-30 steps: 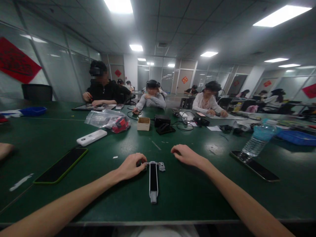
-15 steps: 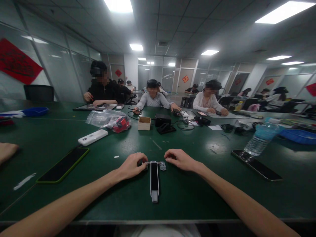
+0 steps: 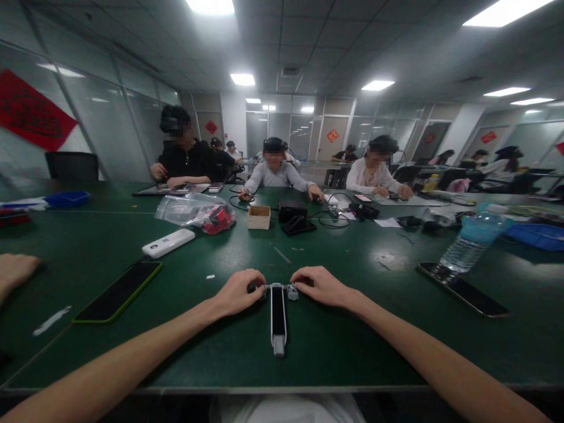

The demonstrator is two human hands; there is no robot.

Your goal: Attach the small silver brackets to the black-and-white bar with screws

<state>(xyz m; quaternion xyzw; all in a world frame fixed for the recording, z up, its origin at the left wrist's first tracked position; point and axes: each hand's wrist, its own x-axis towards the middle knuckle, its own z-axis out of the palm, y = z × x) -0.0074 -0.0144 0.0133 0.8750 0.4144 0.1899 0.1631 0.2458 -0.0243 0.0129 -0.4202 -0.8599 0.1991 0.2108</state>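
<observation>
A long narrow piece with a black top and a light grey frame point(image 3: 278, 317) lies on the green table, its grey tip towards me. Small metal brackets stick out on both sides of its far end. My left hand point(image 3: 242, 291) is closed, thumb and fingers pinching the left bracket point(image 3: 264, 291), which they partly hide. At the right bracket point(image 3: 293, 292), the thumb and forefinger of my right hand point(image 3: 319, 285) are pinched together at its outer edge. Whatever is between those fingertips is too small to make out.
Phones lie to the left point(image 3: 118, 294) and right point(image 3: 462, 289); a tilted water bottle point(image 3: 471, 238) is by the right one. Ahead are a white power bank point(image 3: 168, 242), a plastic bag point(image 3: 194, 211), a small box point(image 3: 258, 217) and a black device point(image 3: 294, 216). Another person's hand point(image 3: 17, 273) rests far left.
My right hand has come in a little to the left, so its fingertips meet the right bracket. The left hand keeps its pinch. The whole view has shifted slightly.
</observation>
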